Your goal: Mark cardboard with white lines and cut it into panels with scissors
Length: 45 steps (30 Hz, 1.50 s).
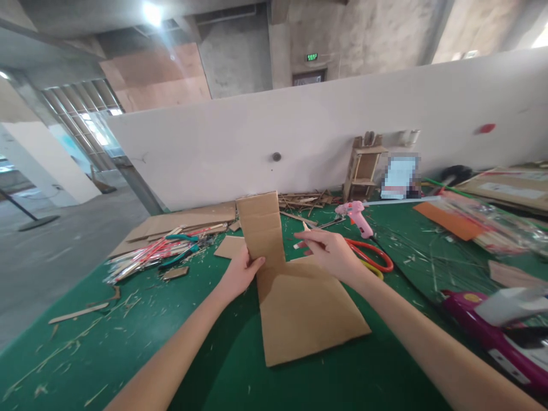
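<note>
My left hand (242,272) grips the left edge of a piece of brown cardboard (312,311), thumb on top and fingers underneath. The cardboard has a narrow strip (261,222) at its far end and a wide part nearer me; whether it is one piece or two I cannot tell. Over the right side of the wide part, my right hand (327,251) is closed in a pinch. Small pale ends show at its fingertips, too small to name. A pink hot glue gun (359,220) lies just beyond that hand.
Teal-handled pliers (182,251) and plastic-wrapped sticks (145,254) lie at left on the green table (180,342). A small wooden tower (363,165) stands by the white partition (240,137). Orange-red tubing (381,262) and a purple tool (483,325) are at right.
</note>
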Each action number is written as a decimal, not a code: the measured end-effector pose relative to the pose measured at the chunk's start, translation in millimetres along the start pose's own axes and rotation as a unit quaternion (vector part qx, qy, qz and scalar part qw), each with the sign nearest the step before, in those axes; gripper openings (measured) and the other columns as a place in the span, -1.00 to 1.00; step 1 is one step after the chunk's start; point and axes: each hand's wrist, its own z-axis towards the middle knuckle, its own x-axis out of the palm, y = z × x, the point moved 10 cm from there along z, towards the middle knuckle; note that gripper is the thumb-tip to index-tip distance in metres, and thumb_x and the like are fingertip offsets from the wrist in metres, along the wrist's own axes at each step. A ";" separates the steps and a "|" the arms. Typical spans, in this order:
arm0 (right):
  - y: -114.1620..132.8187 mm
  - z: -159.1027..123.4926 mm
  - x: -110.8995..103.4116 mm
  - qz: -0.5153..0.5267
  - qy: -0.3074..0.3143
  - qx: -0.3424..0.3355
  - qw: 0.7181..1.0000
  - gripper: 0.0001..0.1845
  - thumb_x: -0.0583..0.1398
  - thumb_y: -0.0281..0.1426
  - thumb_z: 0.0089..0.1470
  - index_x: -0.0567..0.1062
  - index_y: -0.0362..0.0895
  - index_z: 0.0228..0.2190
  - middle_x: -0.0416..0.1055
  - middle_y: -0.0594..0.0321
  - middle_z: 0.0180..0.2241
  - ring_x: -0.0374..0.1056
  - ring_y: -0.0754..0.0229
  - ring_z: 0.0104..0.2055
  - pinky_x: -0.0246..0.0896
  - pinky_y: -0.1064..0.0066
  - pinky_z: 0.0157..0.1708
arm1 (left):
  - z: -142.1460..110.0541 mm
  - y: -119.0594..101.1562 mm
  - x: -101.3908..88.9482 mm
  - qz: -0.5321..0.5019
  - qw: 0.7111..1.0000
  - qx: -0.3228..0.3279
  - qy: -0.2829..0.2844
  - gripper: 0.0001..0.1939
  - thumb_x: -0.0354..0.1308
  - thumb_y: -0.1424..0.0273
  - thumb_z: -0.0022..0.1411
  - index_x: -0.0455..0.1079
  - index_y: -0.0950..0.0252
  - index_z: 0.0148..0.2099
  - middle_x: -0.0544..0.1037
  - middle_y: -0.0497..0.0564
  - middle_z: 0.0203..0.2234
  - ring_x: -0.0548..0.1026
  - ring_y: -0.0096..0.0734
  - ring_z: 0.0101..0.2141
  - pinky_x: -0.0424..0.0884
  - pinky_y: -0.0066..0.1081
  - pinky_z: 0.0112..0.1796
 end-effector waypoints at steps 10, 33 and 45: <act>-31.0 -12.1 29.8 0.065 0.036 0.157 0.985 -0.65 0.01 -0.09 0.12 0.32 -0.09 -0.46 0.22 0.45 -0.77 0.14 0.36 -0.78 -0.02 0.59 -0.80 | -0.4 0.8 -0.3 0.010 1.000 -0.011 0.000 -0.56 0.08 0.32 0.22 0.15 0.31 0.12 0.36 0.16 0.09 0.30 -0.15 0.11 0.23 -0.15 0.08; -35.4 -0.5 46.2 -0.083 0.088 0.097 0.988 -0.87 0.16 -0.37 -0.02 0.36 -0.12 -0.56 0.43 0.33 -0.65 0.31 0.34 -0.66 0.13 0.59 -0.67 | 0.8 6.2 -3.2 0.038 0.999 -0.003 -0.015 -0.59 0.07 0.29 0.22 0.17 0.28 0.09 0.39 0.14 0.06 0.32 -0.14 0.10 0.24 -0.11 0.08; -38.0 0.0 45.9 -0.070 0.085 0.087 0.990 -0.86 0.17 -0.36 -0.02 0.38 -0.11 -0.56 0.42 0.34 -0.66 0.28 0.35 -0.67 0.08 0.58 -0.69 | 0.5 3.9 -1.9 0.034 0.999 -0.005 -0.017 -0.55 0.07 0.29 0.21 0.16 0.30 0.12 0.37 0.15 0.09 0.30 -0.16 0.11 0.21 -0.15 0.10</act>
